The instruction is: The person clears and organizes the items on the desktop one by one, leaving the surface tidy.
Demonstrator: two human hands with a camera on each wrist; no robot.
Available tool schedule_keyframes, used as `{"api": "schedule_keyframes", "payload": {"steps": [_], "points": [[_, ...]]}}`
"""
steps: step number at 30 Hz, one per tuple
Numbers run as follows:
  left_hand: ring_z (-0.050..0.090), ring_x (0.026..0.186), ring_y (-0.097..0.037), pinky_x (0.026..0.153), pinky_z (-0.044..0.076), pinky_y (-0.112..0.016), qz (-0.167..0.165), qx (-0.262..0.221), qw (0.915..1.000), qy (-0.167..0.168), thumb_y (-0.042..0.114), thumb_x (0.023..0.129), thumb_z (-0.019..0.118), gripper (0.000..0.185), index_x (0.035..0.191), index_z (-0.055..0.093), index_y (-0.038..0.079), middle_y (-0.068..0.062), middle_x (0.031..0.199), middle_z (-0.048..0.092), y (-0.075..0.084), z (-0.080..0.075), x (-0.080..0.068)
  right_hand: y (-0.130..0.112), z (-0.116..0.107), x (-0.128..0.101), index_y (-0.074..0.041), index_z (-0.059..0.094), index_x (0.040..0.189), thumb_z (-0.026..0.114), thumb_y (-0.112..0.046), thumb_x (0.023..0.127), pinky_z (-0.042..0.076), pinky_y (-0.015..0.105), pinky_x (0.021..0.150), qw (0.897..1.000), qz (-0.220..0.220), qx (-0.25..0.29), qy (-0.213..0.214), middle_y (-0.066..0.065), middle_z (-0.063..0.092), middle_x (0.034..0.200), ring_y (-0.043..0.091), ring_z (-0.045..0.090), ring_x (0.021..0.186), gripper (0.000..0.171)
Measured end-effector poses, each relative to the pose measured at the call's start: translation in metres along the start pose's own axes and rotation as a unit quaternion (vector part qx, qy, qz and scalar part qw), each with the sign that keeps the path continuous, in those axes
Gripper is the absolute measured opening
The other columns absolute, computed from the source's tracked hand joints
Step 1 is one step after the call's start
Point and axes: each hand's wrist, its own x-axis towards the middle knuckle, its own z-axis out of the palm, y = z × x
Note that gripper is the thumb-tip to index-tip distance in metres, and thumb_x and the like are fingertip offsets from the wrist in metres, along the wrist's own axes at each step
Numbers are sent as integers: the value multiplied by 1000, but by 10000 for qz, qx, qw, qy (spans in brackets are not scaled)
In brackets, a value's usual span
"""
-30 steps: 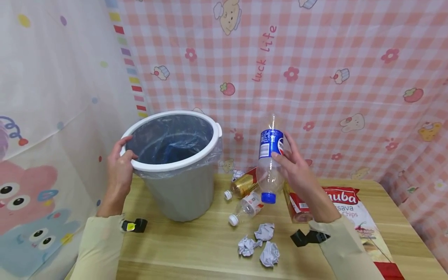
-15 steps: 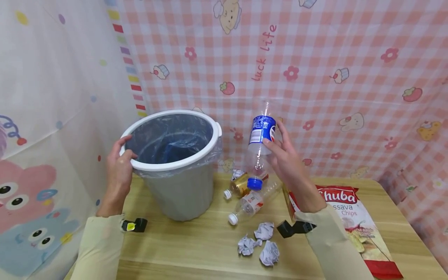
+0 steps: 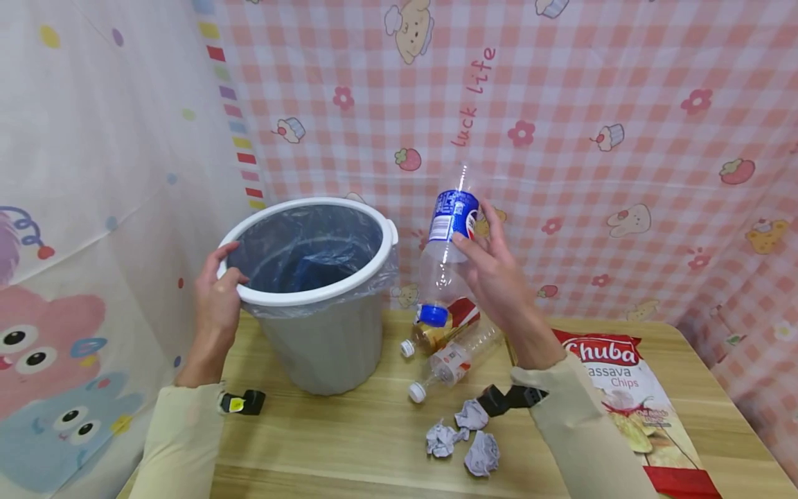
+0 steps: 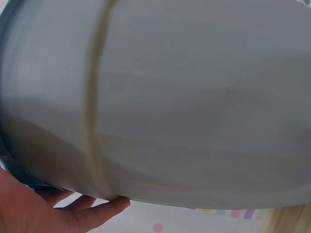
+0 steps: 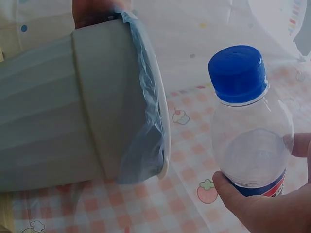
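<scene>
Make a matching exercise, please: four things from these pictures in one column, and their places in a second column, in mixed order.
Things:
1. blue-capped bottle
2. waste bin
3. chips bag
4. crumpled paper balls

Places:
A. flat on the table, far right
B. held cap-down in the right hand
C. on the table's front, near the right sleeve
D. upright on the table, rim gripped by the left hand

Pairs: 1-B, 2-D, 3-A, 4-C

Your right hand point(image 3: 499, 277) holds the bottle point(image 3: 445, 256) cap-down, above two lying bottles point(image 3: 445, 350). The bin point(image 3: 318, 298) stands left of it, your left hand point(image 3: 215, 305) on its rim. Paper balls point(image 3: 464, 436) lie below, nearer you.
</scene>
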Motion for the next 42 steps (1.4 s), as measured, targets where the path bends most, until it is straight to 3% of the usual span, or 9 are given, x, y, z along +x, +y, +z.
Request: {"api": "schedule_keyframes", "payload": {"steps": [6,13,24,30,35,42], "points": [[34,139,-25,111,38,-44,69,-28,10000,-9,12,96,33,56,150,40,20,4,162,26,-1,0,1,1,11,7,-45,11,156,43,-14,105,33,48,114,9998,-139,-129,67,14,28,154,29,39,136,68],[34,140,-26,112,37,-47,118,-84,9999,-34,12,95,33,56,150,40,19,3,161,27,-1,0,0,2,24,18,-45,16,156,47,-16,104,35,48,113,9984,-274,-479,135,7,24,159,26,38,138,67],[34,140,-22,110,39,-40,89,-58,9999,58,12,95,34,55,149,42,19,6,161,28,0,1,1,-2,52,41,-44,16,156,54,-24,102,44,44,107,9952,-115,-514,830,10,39,148,24,49,129,69],[35,139,-24,110,40,-43,51,-3,10000,49,13,96,33,55,150,41,21,6,161,27,-1,1,0,6,60,49,-46,16,155,54,-26,102,49,41,102,9936,-28,-597,958,11,40,145,24,52,126,69],[35,139,-24,110,40,-43,52,20,10000,55,12,96,32,55,150,41,21,6,161,27,0,1,0,13,66,57,-46,15,155,55,-29,101,49,41,101,9897,-35,-857,1145,13,40,146,24,52,125,70],[36,139,-24,110,40,-43,104,18,9999,93,12,96,32,54,149,42,20,5,160,29,0,2,-1,21,73,63,-48,12,156,58,-35,99,49,31,100,9807,-36,-1311,1451,9,35,155,20,49,130,74]]}}
